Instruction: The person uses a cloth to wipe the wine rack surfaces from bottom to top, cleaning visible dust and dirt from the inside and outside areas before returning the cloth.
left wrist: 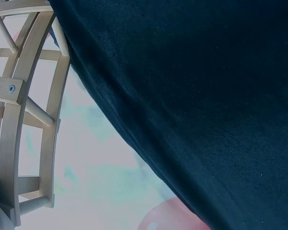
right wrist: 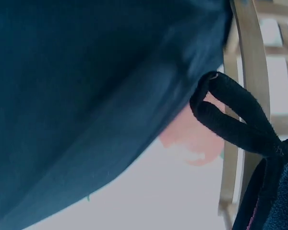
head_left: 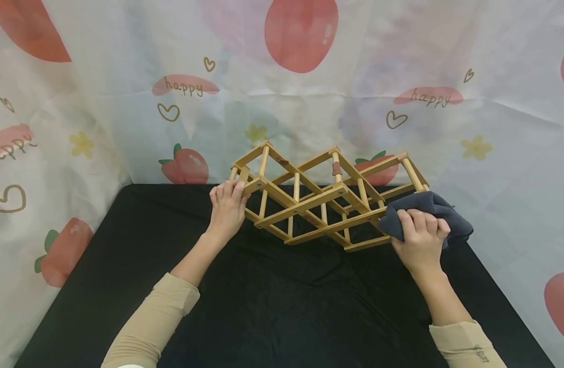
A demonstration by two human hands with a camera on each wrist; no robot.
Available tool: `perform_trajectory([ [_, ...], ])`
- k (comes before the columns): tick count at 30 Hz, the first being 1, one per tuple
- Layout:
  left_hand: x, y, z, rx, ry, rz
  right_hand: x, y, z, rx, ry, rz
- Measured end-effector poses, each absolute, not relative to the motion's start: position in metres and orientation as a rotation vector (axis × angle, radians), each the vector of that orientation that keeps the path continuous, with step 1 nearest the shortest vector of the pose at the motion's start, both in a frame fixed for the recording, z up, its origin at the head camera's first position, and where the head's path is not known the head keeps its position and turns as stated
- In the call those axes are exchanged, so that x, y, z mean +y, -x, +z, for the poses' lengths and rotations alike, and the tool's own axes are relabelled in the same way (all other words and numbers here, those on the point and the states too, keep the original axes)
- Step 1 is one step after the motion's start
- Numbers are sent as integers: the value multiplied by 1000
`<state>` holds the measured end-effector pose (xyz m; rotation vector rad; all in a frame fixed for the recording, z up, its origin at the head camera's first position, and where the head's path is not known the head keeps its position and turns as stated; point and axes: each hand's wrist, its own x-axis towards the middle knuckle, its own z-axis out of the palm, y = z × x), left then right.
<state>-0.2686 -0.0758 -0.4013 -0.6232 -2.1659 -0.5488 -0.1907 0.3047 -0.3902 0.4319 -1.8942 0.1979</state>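
Observation:
A folding wooden lattice rack (head_left: 296, 210), made of crossed slats and round dowels, is spread out in front of me. At its left end, my left hand (head_left: 228, 208) grips the frame with curled fingers. My right hand (head_left: 420, 237) holds a bunched dark blue cloth (head_left: 454, 221) against the rack's right end. Slats and a screw head of the rack (left wrist: 13, 134) show in the left wrist view, where the hand itself is hardly seen. A folded loop of the cloth (right wrist: 240, 132) stands out beside a slat in the right wrist view. Whether the rack touches the table cannot be told.
A black cloth covers the table (head_left: 282, 306) under the rack. Behind and to the sides hangs a pale curtain (head_left: 309, 117) printed with fruit, hearts and the word "happy". It stands close to the table's back edge.

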Motion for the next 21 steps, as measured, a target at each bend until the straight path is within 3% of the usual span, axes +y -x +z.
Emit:
perform_trajectory([
  [11,-74,269,-401,-2182,621,-552,290,188,-408,-1973,-580,175],
  [21,-75,268,-401,-2185,606,-525,270,180,-355,-1719,-454,286],
])
